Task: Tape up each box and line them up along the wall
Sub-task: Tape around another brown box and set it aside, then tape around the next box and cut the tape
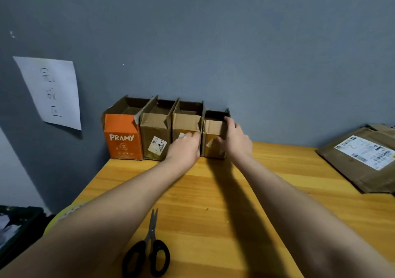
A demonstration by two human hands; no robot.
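Note:
Four small boxes stand in a row against the grey wall [213,43], their tops open towards me. From the left: an orange PRAMY box [123,136], a brown box with a white label [155,138], a third brown box [186,122], and a smaller brown box [213,128] at the right end. My left hand [184,149] lies flat against the front of the third box, next to the smaller one. My right hand [236,139] grips the smaller box's right side, fingers hooked over its top edge.
Black-handled scissors [149,250] lie near the wooden table's [235,192] front edge. Flattened cardboard with a shipping label [363,156] lies at the far right. A sheet of paper [50,92] is stuck on the wall at left. A dark bin [15,228] sits below left.

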